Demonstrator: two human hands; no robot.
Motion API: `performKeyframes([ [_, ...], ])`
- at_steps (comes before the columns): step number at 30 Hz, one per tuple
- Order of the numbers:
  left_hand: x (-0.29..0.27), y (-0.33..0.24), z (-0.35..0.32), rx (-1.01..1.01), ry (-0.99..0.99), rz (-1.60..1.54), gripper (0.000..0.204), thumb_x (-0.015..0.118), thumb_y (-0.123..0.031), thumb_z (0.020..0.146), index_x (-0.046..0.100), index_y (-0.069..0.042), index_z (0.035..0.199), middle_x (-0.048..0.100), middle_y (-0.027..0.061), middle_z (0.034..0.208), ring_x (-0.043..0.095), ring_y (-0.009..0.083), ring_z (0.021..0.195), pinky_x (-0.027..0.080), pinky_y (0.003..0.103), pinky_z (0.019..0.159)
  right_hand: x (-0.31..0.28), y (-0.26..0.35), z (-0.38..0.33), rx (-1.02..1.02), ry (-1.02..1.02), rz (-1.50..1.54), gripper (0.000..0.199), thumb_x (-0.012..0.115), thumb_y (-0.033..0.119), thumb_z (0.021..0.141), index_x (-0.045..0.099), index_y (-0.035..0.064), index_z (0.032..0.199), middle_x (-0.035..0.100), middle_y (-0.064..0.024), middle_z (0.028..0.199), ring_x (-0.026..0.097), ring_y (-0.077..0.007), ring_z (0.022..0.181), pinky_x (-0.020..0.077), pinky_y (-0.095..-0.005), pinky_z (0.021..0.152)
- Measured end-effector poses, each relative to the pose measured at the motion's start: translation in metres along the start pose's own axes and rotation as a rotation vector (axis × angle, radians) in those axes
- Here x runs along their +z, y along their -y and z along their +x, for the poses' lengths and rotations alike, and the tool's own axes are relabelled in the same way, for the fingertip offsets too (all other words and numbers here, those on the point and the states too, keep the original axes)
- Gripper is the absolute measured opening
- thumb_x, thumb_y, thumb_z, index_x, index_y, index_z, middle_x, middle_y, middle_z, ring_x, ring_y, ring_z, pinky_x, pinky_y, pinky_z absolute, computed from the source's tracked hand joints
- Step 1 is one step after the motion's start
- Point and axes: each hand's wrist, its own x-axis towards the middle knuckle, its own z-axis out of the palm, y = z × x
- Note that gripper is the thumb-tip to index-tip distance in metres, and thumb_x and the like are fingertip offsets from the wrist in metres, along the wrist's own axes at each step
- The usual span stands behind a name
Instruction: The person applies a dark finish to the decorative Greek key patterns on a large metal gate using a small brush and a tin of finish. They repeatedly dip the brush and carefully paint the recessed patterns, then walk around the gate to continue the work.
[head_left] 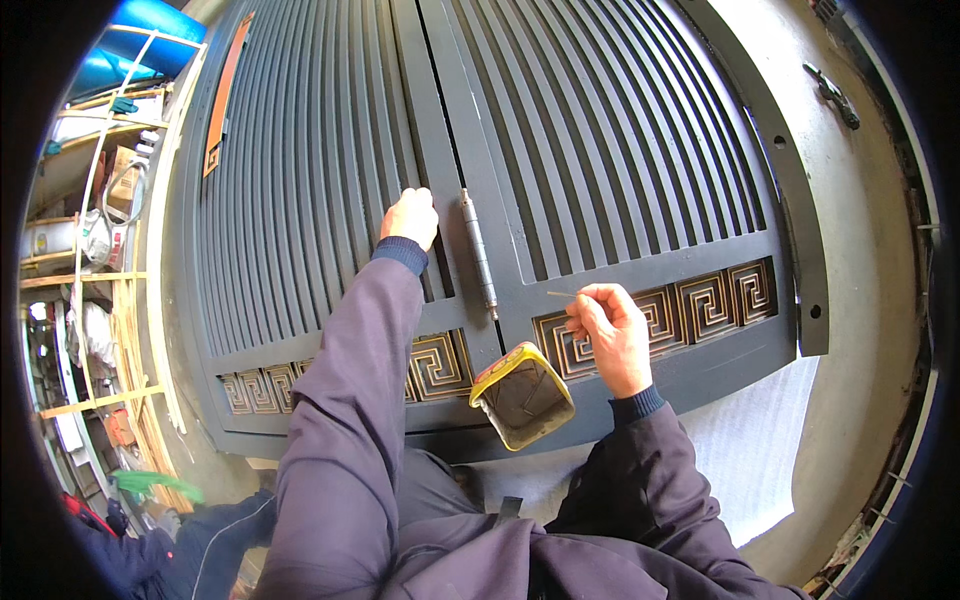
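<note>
Below me lies a dark grey door [590, 263] with long raised slats and bands of gold-edged fretwork. My left hand [411, 217] is closed over the slats left of the central seam; what its fingers hold, if anything, is hidden. Above the right-hand fretwork, my right hand [612, 335] pinches a thin, pale stick [561, 294] that points left. Between my forearms stands a yellow-rimmed, square-mouthed can [536, 437], with a few thin dark sticks inside. A metal barrel hinge [478, 255] lies along the seam, between my two hands.
An orange-brown pull handle [227, 95] sits at the door's far left. Wooden shelving [95, 282] with clutter runs along the left. Another person's leg [215, 540] shows at lower left. A dark tool [832, 95] lies on the floor at right, and white sheeting [760, 440] nearer me.
</note>
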Motion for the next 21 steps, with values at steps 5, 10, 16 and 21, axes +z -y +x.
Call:
performKeyframes([
  [5, -0.002, 0.0, -0.003, 0.015, 0.005, -0.008, 0.019, 0.058, -0.017, 0.096, 0.065, -0.005, 0.109, 0.069, 0.0214, 0.114, 0.068, 0.0438, 0.11, 0.056, 0.051, 0.097, -0.001, 0.003, -0.003, -0.011, 0.015, 0.016, 0.011, 0.066, 0.013, 0.11, 0.067, 0.0033, 0.115, 0.075, -0.0048, 0.099, 0.071, -0.0098, 0.083, 0.0577, -0.0251, 0.075],
  [10, -0.002, 0.0, 0.006, 0.046, 0.062, 0.103, 0.02, 0.058, -0.017, 0.096, 0.065, -0.003, 0.108, 0.07, 0.0228, 0.113, 0.068, 0.043, 0.111, 0.056, 0.051, 0.099, -0.001, 0.005, -0.004, -0.004, 0.012, 0.011, 0.011, 0.066, 0.013, 0.11, 0.067, 0.0032, 0.116, 0.075, -0.005, 0.099, 0.071, -0.0098, 0.083, 0.0577, -0.0251, 0.075],
  [16, -0.007, 0.0, 0.019, 0.123, 0.174, 0.248, 0.022, 0.058, -0.018, 0.096, 0.067, 0.0, 0.105, 0.072, 0.0223, 0.11, 0.07, 0.0403, 0.111, 0.057, 0.05, 0.099, -0.002, 0.005, -0.003, 0.008, 0.012, 0.02, 0.01, 0.065, 0.012, 0.11, 0.067, 0.0036, 0.116, 0.075, -0.0049, 0.098, 0.071, -0.0098, 0.083, 0.0571, -0.0249, 0.074],
  [21, -0.023, -0.003, 0.012, 0.3, 0.234, 0.426, 0.023, 0.06, -0.021, 0.095, 0.068, -0.001, 0.104, 0.074, 0.0215, 0.108, 0.071, 0.0398, 0.108, 0.057, 0.049, 0.098, -0.004, 0.007, -0.004, 0.0, 0.032, 0.047, 0.01, 0.066, 0.012, 0.11, 0.067, 0.004, 0.116, 0.075, -0.0044, 0.099, 0.07, -0.0093, 0.084, 0.0569, -0.0246, 0.075],
])
